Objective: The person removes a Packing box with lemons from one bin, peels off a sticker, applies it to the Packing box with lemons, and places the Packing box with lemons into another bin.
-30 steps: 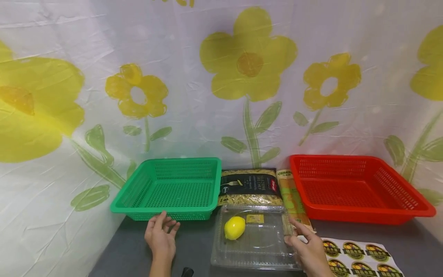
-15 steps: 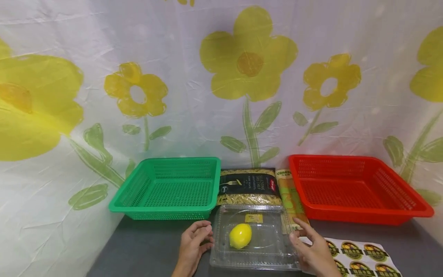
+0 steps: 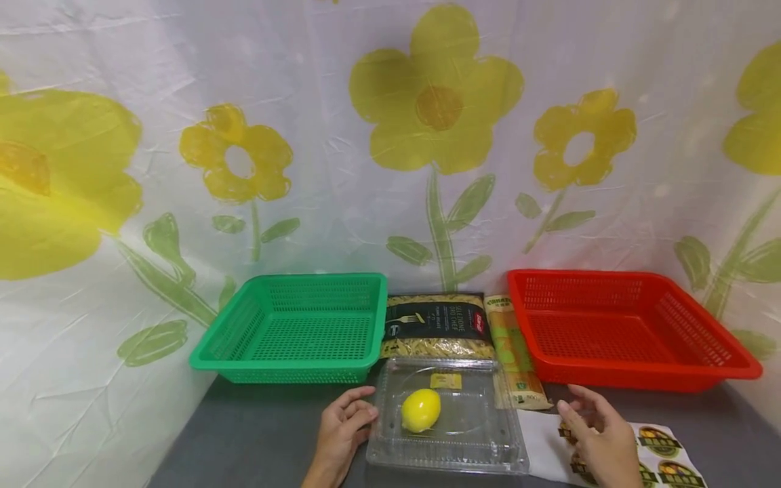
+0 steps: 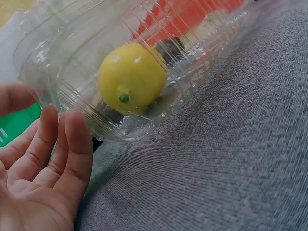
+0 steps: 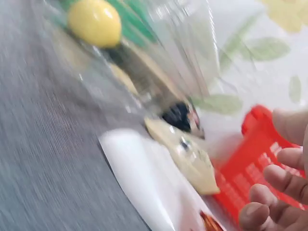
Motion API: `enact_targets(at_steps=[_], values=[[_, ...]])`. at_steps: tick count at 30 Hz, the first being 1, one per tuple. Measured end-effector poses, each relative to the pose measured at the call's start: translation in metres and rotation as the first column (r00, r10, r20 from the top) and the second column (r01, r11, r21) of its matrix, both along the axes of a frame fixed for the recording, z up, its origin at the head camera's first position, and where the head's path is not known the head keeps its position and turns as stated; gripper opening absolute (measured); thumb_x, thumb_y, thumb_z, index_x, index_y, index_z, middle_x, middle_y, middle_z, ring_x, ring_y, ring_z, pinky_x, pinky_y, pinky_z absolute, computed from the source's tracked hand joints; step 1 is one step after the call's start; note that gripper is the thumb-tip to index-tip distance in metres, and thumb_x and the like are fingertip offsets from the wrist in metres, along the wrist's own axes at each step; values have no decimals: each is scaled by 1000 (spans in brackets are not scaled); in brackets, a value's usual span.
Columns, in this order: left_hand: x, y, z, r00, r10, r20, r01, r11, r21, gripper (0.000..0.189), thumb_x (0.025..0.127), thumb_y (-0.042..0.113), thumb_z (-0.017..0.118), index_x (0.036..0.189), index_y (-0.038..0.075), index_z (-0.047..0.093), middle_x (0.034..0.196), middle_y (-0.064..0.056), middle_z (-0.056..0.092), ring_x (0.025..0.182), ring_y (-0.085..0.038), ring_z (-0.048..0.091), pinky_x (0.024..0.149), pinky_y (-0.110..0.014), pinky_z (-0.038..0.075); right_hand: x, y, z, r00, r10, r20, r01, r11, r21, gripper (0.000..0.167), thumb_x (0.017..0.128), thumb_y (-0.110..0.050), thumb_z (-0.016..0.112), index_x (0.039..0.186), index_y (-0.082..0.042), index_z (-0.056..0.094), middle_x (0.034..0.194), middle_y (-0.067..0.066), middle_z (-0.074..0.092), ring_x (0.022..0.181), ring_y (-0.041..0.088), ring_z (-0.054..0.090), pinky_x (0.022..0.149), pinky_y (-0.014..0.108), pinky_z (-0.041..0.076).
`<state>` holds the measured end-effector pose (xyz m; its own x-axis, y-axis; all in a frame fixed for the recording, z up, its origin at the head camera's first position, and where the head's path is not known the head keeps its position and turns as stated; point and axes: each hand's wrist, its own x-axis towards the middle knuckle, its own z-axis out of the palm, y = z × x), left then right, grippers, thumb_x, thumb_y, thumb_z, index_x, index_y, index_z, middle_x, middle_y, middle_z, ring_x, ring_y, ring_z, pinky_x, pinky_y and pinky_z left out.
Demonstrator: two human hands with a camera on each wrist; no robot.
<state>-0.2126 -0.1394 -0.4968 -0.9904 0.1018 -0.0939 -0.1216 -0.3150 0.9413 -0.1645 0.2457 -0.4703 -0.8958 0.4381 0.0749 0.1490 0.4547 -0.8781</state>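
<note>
A clear plastic clamshell container (image 3: pixel 470 434) lies closed on the grey table, with a yellow lemon (image 3: pixel 421 410) inside it. My left hand (image 3: pixel 343 427) is at its left side; in the left wrist view the thumb and fingertips pinch the container's rim. Over a white sheet of round labels (image 3: pixel 543 440) to the right hovers my right hand (image 3: pixel 601 430), its fingers loosely bent with nothing between them. The hand covers some of the labels. The right wrist view is blurred, but shows the sheet's near edge curling up beside the fingers (image 5: pixel 260 197).
Behind the container lie a bag of penne pasta (image 3: pixel 436 325) and a long yellow-orange packet (image 3: pixel 518 366). A green plastic basket (image 3: pixel 293 375) stands at the back left, a red one (image 3: pixel 634 379) at the back right. A flower-printed cloth (image 3: pixel 329 224) hangs behind.
My left hand has come from the green basket's front to the container's left side. The right hand has left the container's right edge and moved right over the label sheet. The lemon has shifted slightly.
</note>
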Motion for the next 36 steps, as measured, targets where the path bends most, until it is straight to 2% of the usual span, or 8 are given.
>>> enact_targets(at_steps=[5,11,14,18,21,24,29,36], values=[[0,1,0,1000,-23,-12,23,1000,-8,56,93,7,69,143,-9,48,83,2,67,70,-10,63,63,-26,56,0,16,-4,998,-54,11,50,974,222,51,93,-37,75,131,-6,65,111,13,66,87,21,60,65,29,44],[-1,2,-1,998,-42,-41,41,999,-17,58,93,7,69,143,-11,46,80,4,68,69,-9,63,62,-24,55,0,24,-11,999,-10,-31,20,938,346,47,85,-20,82,126,-1,67,112,18,65,87,26,57,63,31,43],[-2,2,-1,998,-45,-41,44,999,-24,59,92,7,68,144,-12,46,79,4,68,70,-9,63,62,-24,55,-2,29,-13,999,37,8,-37,920,390,51,85,-22,81,127,2,65,112,22,64,88,28,56,67,37,44],[-2,2,0,999,-34,-21,33,998,-48,56,93,7,68,142,-11,49,75,5,67,69,-8,62,61,-24,54,-8,39,-16,983,118,140,-167,892,419,61,87,-33,79,129,7,61,113,28,62,91,34,57,75,51,47],[-2,2,-1,1000,-24,-13,23,998,-62,53,93,6,66,141,-12,51,68,5,65,68,-8,62,60,-24,54,-11,43,-20,969,150,195,-223,872,436,64,85,-36,80,126,10,62,113,29,62,94,38,58,79,56,48],[-1,2,-2,1000,-23,-10,23,998,-66,51,94,6,63,140,-13,51,65,6,64,70,-7,63,62,-24,55,-12,43,-25,969,154,191,-226,862,453,62,82,-33,83,121,11,65,114,29,63,98,40,58,82,58,48],[0,2,-4,1000,-24,-1,24,997,-74,50,95,6,62,141,-12,51,65,6,63,73,-7,65,64,-24,57,-13,43,-27,968,148,204,-226,871,436,65,81,-38,83,119,11,66,112,27,61,102,44,57,87,62,46],[0,1,-4,1000,-25,-1,24,996,-84,49,96,6,62,139,-13,52,71,6,69,73,-7,65,64,-23,57,-13,44,-27,962,149,227,-235,876,421,67,82,-42,83,118,12,65,105,21,66,99,39,59,87,60,46]])
